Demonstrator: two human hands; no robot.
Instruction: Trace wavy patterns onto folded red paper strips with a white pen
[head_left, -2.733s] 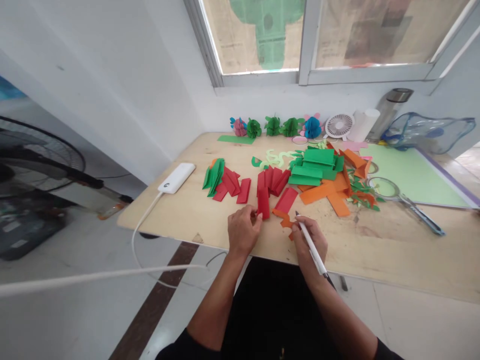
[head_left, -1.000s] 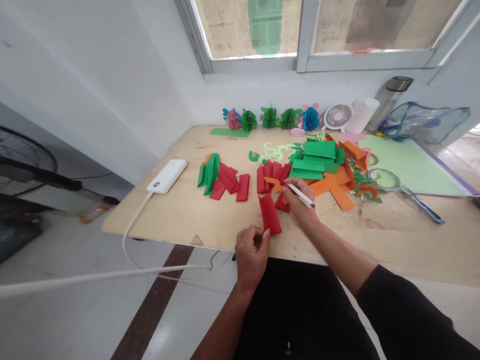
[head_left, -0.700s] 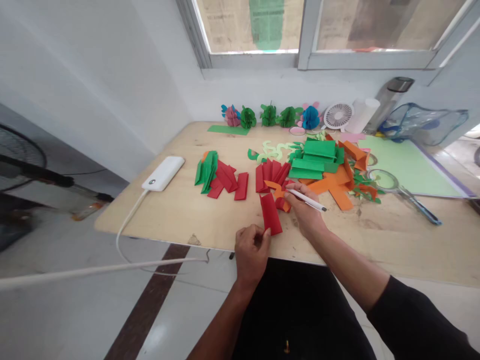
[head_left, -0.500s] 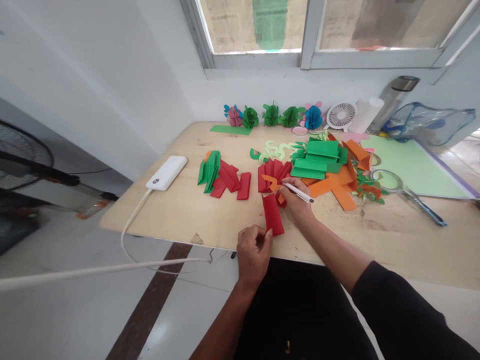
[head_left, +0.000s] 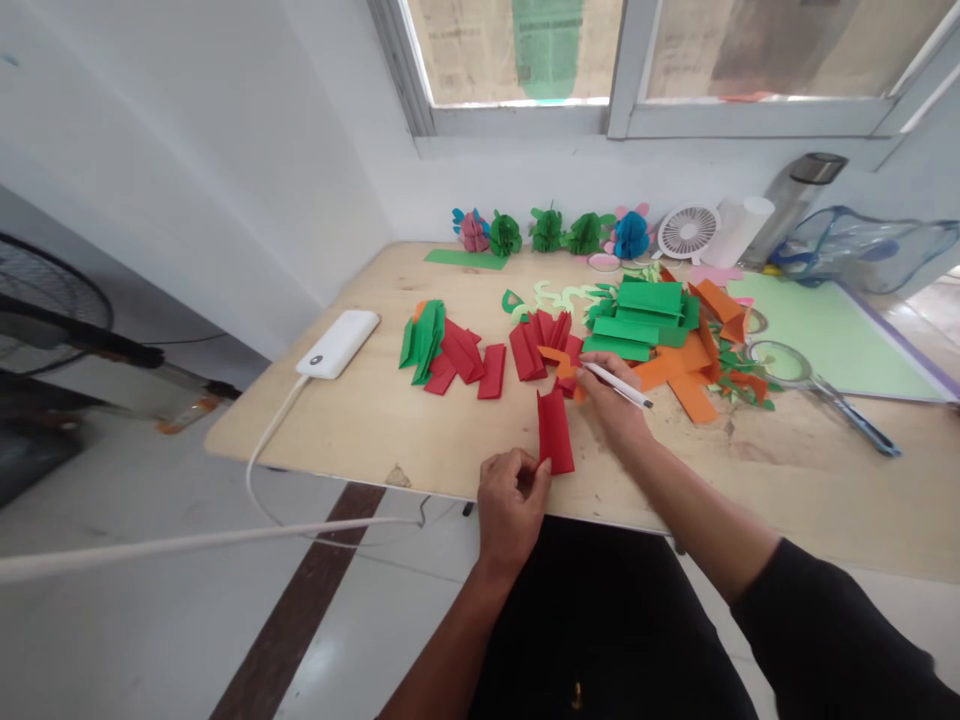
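Observation:
Near the table's front edge, my left hand (head_left: 514, 498) pinches the lower left corner of a folded red paper (head_left: 556, 432). My right hand (head_left: 611, 398) is closed around a white pen (head_left: 618, 385) and an orange paper cutout (head_left: 556, 356), just above the far end of that folded paper. Behind the cutout lies a fanned group of red folded papers (head_left: 529, 345). Left of these are a single red folded piece (head_left: 492, 371), more red ones (head_left: 459, 355) and green folded papers (head_left: 424, 340).
Stacked green papers (head_left: 649, 297) and orange strips (head_left: 691, 395) lie right of centre, beside scissors (head_left: 855, 415) and a tape roll (head_left: 781, 362). A white power bank (head_left: 337, 343) with a cable sits at left. Paper ornaments (head_left: 547, 231), a small fan (head_left: 688, 232) and a bottle (head_left: 795, 205) line the wall.
My right hand has moved right with the pen and cutout, dragging at the fanned red papers, whose pieces have shifted. The folded red paper in my left hand now stands more opened at its far end.

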